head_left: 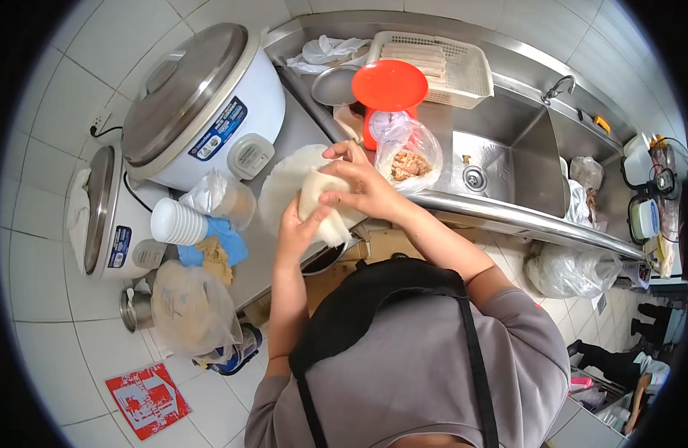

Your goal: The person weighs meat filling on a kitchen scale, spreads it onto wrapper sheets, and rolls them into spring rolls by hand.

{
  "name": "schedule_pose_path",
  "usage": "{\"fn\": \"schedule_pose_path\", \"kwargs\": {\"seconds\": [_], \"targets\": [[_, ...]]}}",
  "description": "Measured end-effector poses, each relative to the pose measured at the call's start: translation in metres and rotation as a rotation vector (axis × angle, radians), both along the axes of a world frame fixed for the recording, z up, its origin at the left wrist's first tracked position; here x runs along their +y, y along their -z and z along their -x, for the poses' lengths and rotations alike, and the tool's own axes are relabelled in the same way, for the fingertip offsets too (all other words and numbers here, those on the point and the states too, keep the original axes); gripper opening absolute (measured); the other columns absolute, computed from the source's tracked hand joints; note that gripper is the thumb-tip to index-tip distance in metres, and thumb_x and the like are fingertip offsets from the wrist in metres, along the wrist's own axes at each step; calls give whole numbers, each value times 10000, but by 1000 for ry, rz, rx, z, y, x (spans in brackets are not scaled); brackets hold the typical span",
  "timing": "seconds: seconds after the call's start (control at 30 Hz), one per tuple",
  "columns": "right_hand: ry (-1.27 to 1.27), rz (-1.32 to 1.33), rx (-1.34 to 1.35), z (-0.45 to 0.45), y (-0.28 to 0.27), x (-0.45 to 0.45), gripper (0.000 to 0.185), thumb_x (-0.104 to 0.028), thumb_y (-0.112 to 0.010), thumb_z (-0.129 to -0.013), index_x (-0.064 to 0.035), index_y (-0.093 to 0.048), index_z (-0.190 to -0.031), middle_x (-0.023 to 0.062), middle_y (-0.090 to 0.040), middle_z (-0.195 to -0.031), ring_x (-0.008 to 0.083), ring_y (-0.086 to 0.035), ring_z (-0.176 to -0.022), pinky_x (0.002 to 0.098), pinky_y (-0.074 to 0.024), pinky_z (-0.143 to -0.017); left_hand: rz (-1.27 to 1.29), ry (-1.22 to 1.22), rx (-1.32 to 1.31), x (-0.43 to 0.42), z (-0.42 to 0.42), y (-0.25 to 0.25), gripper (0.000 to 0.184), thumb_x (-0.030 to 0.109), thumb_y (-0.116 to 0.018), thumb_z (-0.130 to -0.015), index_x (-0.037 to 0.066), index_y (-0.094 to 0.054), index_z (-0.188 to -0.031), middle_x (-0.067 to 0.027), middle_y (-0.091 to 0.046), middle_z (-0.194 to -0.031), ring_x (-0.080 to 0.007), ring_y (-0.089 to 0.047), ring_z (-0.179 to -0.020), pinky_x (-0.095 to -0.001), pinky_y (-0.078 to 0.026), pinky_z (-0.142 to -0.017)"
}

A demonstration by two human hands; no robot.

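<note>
Between both hands I hold a pale, soft, partly folded spring roll wrapper [314, 196], its loose end hanging down. My left hand [294, 233] is closed on its lower left side, thumb across the front. My right hand [365, 187] pinches the right side with the thumb, its other fingers curled above. Under and behind the hands, a stack of thin round wrappers [278, 187] lies on the steel counter. Just right of my right hand, an open clear plastic bag [426, 143] holds chopped meat filling [409, 165]. Any filling inside the held wrapper is hidden.
An orange kitchen scale [389, 86] stands behind the bag. Pale rolls [417, 61] lie in a white basket [474, 73] by the sink [500, 131]. Left are a large rice cooker [258, 97], stacked white cups [178, 222] and a blue cloth [228, 237]. Another person [646, 373] is far right.
</note>
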State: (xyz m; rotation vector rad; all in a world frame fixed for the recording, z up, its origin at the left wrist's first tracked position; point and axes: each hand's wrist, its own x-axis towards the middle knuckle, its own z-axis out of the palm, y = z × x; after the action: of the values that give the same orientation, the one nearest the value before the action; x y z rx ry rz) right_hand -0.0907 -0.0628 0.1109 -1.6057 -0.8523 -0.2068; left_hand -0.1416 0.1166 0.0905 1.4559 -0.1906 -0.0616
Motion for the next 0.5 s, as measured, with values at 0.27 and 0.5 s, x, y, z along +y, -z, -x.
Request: {"fn": "schedule_pose_path", "kwargs": {"seconds": [0.27, 0.5], "targets": [[383, 201, -178, -73, 1, 4, 310, 118, -535, -696, 8, -573, -983, 130, -516, -981, 280, -537, -952, 316, -450, -863, -19, -372, 107, -3, -24, 33, 430, 281, -593, -887, 0, -406, -1153, -93, -497, -1085, -144, -519, -948, -283, -436, -802], [663, 753, 197, -183, 136, 43, 209, -69, -504, -797, 29, -603, -953, 194, -528, -1133, 355, -524, -1057, 404, -471, -855, -33, -508, 188, 39, 22, 35, 288, 210, -559, -901, 41, -469, -1117, -68, -525, -1067, -146, -534, -924, -290, -436, -793]]}}
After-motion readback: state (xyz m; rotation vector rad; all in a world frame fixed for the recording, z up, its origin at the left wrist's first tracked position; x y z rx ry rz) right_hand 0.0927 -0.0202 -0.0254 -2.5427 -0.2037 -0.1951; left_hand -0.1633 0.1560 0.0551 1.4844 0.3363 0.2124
